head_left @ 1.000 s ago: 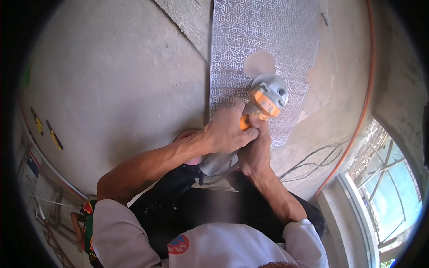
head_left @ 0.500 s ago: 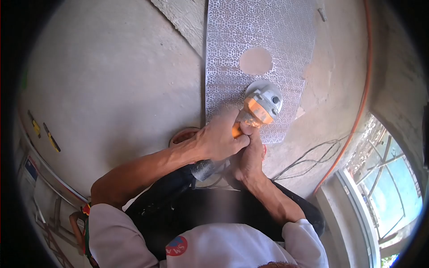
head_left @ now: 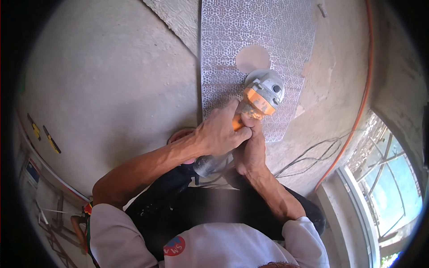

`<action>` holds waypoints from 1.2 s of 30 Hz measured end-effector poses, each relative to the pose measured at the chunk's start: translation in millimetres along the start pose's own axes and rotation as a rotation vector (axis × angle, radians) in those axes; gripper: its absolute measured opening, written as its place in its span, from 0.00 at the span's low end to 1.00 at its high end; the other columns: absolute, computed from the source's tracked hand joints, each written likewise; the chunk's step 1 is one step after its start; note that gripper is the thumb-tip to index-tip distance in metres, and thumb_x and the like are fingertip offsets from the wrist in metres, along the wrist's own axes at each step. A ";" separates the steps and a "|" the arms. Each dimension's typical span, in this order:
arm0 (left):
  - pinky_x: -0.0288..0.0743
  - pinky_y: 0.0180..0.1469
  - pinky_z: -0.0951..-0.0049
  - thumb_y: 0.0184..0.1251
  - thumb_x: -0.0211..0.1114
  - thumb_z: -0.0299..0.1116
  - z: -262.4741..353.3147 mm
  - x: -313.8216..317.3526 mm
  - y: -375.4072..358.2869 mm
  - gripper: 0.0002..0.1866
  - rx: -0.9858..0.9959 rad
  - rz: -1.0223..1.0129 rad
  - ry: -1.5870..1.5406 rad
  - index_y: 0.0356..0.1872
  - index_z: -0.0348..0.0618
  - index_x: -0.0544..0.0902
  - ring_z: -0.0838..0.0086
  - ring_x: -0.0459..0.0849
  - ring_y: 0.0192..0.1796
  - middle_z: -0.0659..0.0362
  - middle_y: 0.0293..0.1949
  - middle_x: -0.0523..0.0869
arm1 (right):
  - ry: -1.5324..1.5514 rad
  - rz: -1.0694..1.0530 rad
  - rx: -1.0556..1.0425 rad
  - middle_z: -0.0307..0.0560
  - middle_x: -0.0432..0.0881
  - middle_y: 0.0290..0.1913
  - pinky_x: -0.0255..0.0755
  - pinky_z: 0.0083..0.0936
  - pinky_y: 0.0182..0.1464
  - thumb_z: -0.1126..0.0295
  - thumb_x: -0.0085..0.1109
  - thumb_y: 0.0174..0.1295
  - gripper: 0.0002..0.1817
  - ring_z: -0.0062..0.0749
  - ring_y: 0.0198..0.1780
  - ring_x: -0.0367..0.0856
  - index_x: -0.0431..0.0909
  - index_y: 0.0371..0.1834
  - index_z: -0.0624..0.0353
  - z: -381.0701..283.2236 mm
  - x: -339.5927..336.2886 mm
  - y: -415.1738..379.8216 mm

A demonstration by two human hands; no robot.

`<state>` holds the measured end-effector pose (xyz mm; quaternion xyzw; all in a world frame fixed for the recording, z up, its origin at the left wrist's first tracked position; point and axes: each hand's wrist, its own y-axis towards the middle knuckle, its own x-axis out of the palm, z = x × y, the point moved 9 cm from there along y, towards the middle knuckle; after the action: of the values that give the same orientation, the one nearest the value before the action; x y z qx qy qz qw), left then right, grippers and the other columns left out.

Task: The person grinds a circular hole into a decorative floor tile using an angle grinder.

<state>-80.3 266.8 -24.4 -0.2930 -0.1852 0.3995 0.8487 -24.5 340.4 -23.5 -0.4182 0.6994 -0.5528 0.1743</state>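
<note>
Both of my hands are wrapped around the body of an orange and grey angle grinder point(head_left: 260, 100). My left hand point(head_left: 218, 131) is closed over it from the left, thumb pointing toward the right hand. My right hand point(head_left: 251, 152) grips it from the right and below, partly hidden behind the left. The grinder's round disc point(head_left: 255, 75) overlaps the lower edge of a circular hole point(head_left: 251, 57) in a long tile point(head_left: 259, 27). The tile lies patterned side up on the floor, and the grinder's rear end reaches back between my legs.
A rough grey slab point(head_left: 176, 18) lies beside the tile's upper left. Two yellow and black utility knives point(head_left: 52, 140) are on the floor at far left. Loops of dark cable point(head_left: 308, 161) and an orange hose point(head_left: 369, 67) run along the right, near a window opening point(head_left: 393, 183).
The grinder head has moved slightly upward, so its disc now overlaps the hole's lower edge. The tile appears shifted slightly left in view. Both hands keep their grip.
</note>
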 end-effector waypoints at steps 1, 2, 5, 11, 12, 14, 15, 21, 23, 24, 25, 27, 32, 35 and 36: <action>0.75 0.48 0.48 0.59 0.60 0.40 -0.5 -2.4 -0.2 0.28 -0.005 0.018 0.011 0.52 0.26 0.65 0.35 0.82 0.43 0.31 0.36 0.81 | 0.000 -0.003 0.000 0.44 0.77 0.55 0.65 0.36 0.64 0.53 0.56 0.64 0.28 0.36 0.58 0.75 0.67 0.62 0.57 0.2 0.3 0.6; 0.75 0.48 0.48 0.60 0.60 0.40 -0.7 -4.5 -0.8 0.28 -0.009 0.034 0.022 0.52 0.26 0.65 0.35 0.82 0.44 0.31 0.36 0.81 | -0.006 -0.003 0.011 0.45 0.77 0.55 0.65 0.36 0.64 0.53 0.56 0.65 0.28 0.36 0.58 0.75 0.67 0.62 0.57 1.3 -0.2 2.1; 0.74 0.48 0.48 0.60 0.60 0.40 -3.0 -7.8 2.8 0.27 0.022 0.075 0.017 0.52 0.26 0.66 0.35 0.81 0.44 0.31 0.37 0.81 | -0.025 -0.004 0.025 0.45 0.77 0.55 0.65 0.36 0.64 0.54 0.56 0.65 0.27 0.36 0.58 0.75 0.68 0.62 0.58 0.7 0.9 7.6; 0.74 0.48 0.47 0.60 0.59 0.40 -1.8 -6.1 -3.2 0.26 -0.033 0.009 0.012 0.51 0.28 0.66 0.34 0.80 0.44 0.32 0.37 0.82 | -0.002 0.016 0.019 0.46 0.77 0.55 0.66 0.35 0.64 0.54 0.55 0.65 0.27 0.36 0.58 0.76 0.68 0.62 0.59 6.1 -0.6 3.5; 0.74 0.48 0.47 0.60 0.59 0.40 -3.2 -4.2 -3.8 0.26 -0.037 -0.005 0.013 0.51 0.28 0.66 0.34 0.80 0.44 0.32 0.37 0.82 | -0.002 0.016 0.023 0.46 0.77 0.55 0.66 0.35 0.64 0.54 0.55 0.65 0.26 0.36 0.58 0.76 0.68 0.61 0.59 7.4 -1.1 3.9; 0.74 0.48 0.46 0.61 0.59 0.40 -6.8 -5.9 0.0 0.26 0.004 0.045 -0.003 0.52 0.28 0.66 0.34 0.80 0.44 0.32 0.38 0.82 | -0.015 0.012 0.027 0.46 0.77 0.55 0.66 0.35 0.64 0.54 0.55 0.65 0.26 0.36 0.58 0.76 0.68 0.61 0.59 8.0 -1.6 4.9; 0.74 0.48 0.46 0.61 0.59 0.40 -7.4 -5.8 0.3 0.27 0.024 0.066 -0.010 0.52 0.28 0.66 0.34 0.80 0.45 0.32 0.38 0.82 | -0.027 0.011 0.027 0.46 0.77 0.55 0.66 0.35 0.64 0.54 0.55 0.65 0.26 0.36 0.58 0.76 0.68 0.61 0.59 6.8 -2.4 6.0; 0.74 0.49 0.46 0.61 0.58 0.40 -6.0 -5.3 -4.2 0.28 -0.022 0.036 0.021 0.54 0.27 0.66 0.33 0.80 0.45 0.30 0.39 0.81 | -0.050 0.008 0.031 0.46 0.77 0.55 0.65 0.35 0.64 0.53 0.55 0.65 0.27 0.37 0.58 0.75 0.68 0.62 0.58 5.8 0.8 5.7; 0.74 0.48 0.46 0.61 0.59 0.40 -3.1 -6.2 -4.6 0.28 -0.018 0.046 0.022 0.54 0.27 0.66 0.34 0.80 0.45 0.30 0.39 0.81 | -0.058 0.006 0.032 0.46 0.77 0.55 0.65 0.35 0.64 0.53 0.55 0.65 0.28 0.37 0.58 0.75 0.68 0.62 0.58 5.7 -0.4 5.2; 0.74 0.48 0.46 0.61 0.59 0.40 -1.9 -8.1 -4.0 0.28 -0.014 0.054 0.023 0.54 0.26 0.65 0.34 0.80 0.45 0.29 0.39 0.81 | -0.054 0.008 0.024 0.46 0.77 0.55 0.65 0.35 0.65 0.53 0.55 0.65 0.28 0.37 0.58 0.75 0.68 0.62 0.58 4.2 1.9 3.9; 0.74 0.48 0.46 0.61 0.59 0.40 -2.1 -7.7 -4.8 0.28 -0.020 0.043 0.022 0.54 0.26 0.66 0.34 0.80 0.44 0.30 0.38 0.81 | -0.052 0.014 0.020 0.46 0.77 0.54 0.65 0.35 0.65 0.52 0.55 0.64 0.28 0.37 0.58 0.75 0.68 0.62 0.58 4.1 2.9 2.2; 0.74 0.48 0.46 0.61 0.59 0.41 -2.2 -7.8 -6.6 0.28 -0.031 0.021 0.022 0.53 0.26 0.66 0.34 0.81 0.43 0.30 0.37 0.81 | -0.036 0.019 0.011 0.46 0.77 0.54 0.65 0.35 0.65 0.52 0.55 0.64 0.27 0.36 0.58 0.75 0.69 0.61 0.58 4.7 5.0 0.6; 0.75 0.46 0.46 0.60 0.59 0.40 -0.7 -16.8 2.5 0.27 0.026 0.124 0.038 0.51 0.27 0.67 0.35 0.81 0.43 0.31 0.36 0.81 | -0.048 -0.036 0.005 0.45 0.77 0.54 0.65 0.34 0.64 0.53 0.56 0.65 0.26 0.35 0.58 0.75 0.69 0.60 0.58 0.5 6.3 15.7; 0.75 0.45 0.46 0.59 0.60 0.40 1.5 -22.5 5.5 0.26 0.020 0.162 0.045 0.51 0.28 0.67 0.35 0.81 0.42 0.31 0.35 0.81 | -0.057 -0.073 -0.016 0.44 0.77 0.54 0.65 0.34 0.64 0.54 0.56 0.65 0.26 0.35 0.57 0.76 0.69 0.60 0.59 -8.2 16.7 20.0; 0.75 0.45 0.46 0.59 0.60 0.40 2.0 -24.3 6.2 0.26 0.013 0.175 0.055 0.51 0.28 0.67 0.35 0.81 0.42 0.32 0.35 0.81 | -0.055 -0.080 -0.012 0.45 0.77 0.54 0.65 0.34 0.64 0.55 0.55 0.65 0.26 0.35 0.57 0.76 0.69 0.60 0.59 -9.4 18.0 21.5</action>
<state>-99.8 251.5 -28.9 -0.3136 -0.1331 0.4651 0.8171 -50.1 333.2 -36.3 -0.4619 0.6804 -0.5434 0.1687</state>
